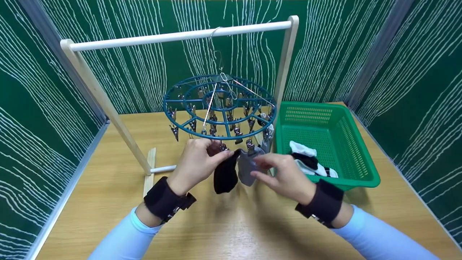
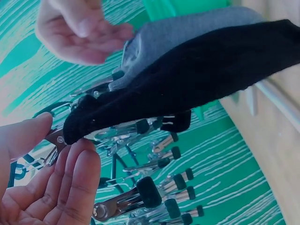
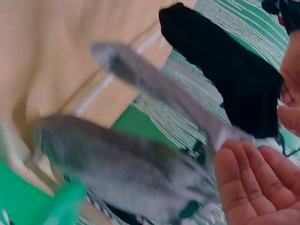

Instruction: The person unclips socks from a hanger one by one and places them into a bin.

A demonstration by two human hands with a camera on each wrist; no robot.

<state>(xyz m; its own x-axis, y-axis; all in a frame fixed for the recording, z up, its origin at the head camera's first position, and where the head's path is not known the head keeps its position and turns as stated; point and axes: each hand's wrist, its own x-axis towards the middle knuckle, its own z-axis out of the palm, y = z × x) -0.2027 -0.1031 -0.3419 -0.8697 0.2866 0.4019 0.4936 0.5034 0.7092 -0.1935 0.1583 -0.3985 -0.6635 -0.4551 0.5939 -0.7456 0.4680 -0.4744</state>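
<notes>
A black sock [image 1: 226, 175] hangs from the front rim of a round blue clip hanger [image 1: 227, 137]. My left hand [image 1: 196, 162] pinches the metal clip [image 2: 57, 137] at the sock's top, thumb on one side and fingers on the other. Just right of it a grey sock [image 1: 247, 171] hangs from another clip [image 1: 249, 145]. Beside this grey sock is my right hand [image 1: 285, 177], its fingers [image 3: 239, 168] extended and close to the sock's upper end. Another grey sock [image 3: 112, 154] hangs nearby in the right wrist view.
The hanger hooks over the white bar [image 1: 162, 37] of a wooden stand [image 1: 104, 101]. Several unused clips [image 1: 174, 131] dangle around its rings. At the right, a green basket [image 1: 361, 155] holds black and white socks [image 1: 305, 159]. Patterned green walls surround the wooden table [image 1: 108, 202].
</notes>
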